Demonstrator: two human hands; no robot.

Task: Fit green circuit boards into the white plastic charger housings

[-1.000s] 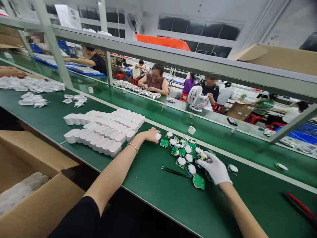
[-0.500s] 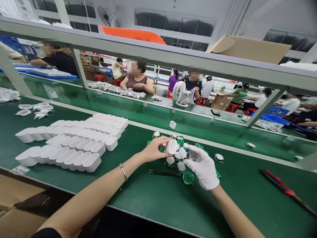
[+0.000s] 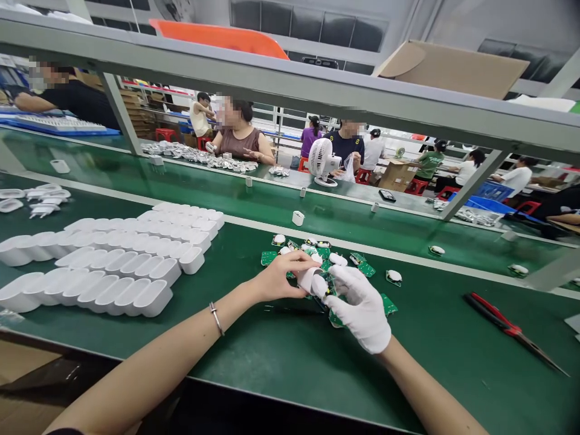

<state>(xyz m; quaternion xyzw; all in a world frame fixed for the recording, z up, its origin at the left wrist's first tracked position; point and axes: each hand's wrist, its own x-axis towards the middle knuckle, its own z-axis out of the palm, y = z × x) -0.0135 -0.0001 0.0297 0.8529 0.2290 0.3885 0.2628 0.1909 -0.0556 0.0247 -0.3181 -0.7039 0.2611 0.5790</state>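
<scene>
My bare left hand [image 3: 278, 277] grips a white plastic housing [image 3: 307, 279], its open end turned to the right. In my gloved right hand [image 3: 360, 308] is a circuit board [image 3: 331, 283] with a white rounded pad [image 3: 319, 286] on it. The pad end of the board is at the mouth of the housing; how far it reaches inside, I cannot tell. Around and behind both hands lies a pile of green circuit boards [image 3: 362, 264], several with white pads. My fingers hide part of that pile.
Rows of white housings [image 3: 122, 263] stand at left, with white plug-like parts [image 3: 45, 196] behind them. Red-handled pliers [image 3: 512, 329] lie at right. Beyond a pale divider, a green conveyor belt [image 3: 254, 205] carries single parts. Co-workers sit across, near a white fan [image 3: 323, 162].
My right hand has closed on a circuit board and brought it to the housing. My left hand has tilted the housing's open end toward it. The view has shifted slightly right.
</scene>
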